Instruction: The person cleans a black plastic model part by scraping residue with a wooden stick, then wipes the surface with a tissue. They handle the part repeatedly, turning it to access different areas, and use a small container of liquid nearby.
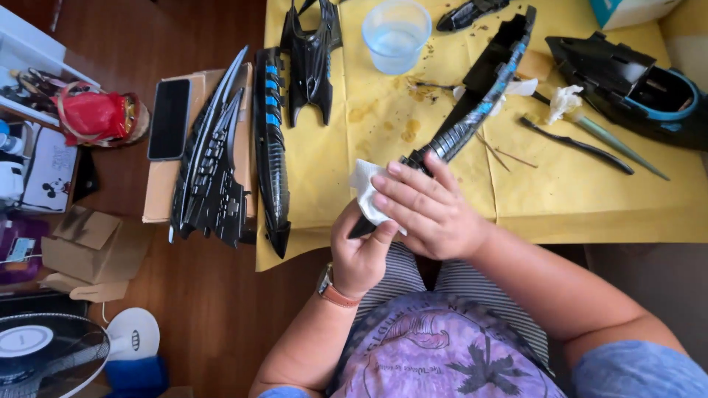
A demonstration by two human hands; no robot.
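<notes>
My left hand point(361, 254) grips the near tip of a long black model part with blue stripes point(479, 96), which slants up to the far right over the yellow paper point(590, 199). Over that same tip my right hand point(424, 206) presses a small white tissue point(363, 188) against the part. A brown watch strap sits on my left wrist.
Other black model pieces lie at the left: a finned piece point(210, 162) on a cardboard box, a striped piece point(271, 147) and a forked one point(310, 51). A clear plastic cup point(396, 33), a black hull point(634, 85), brushes, a phone point(169, 118) and a fan point(51, 354) are around.
</notes>
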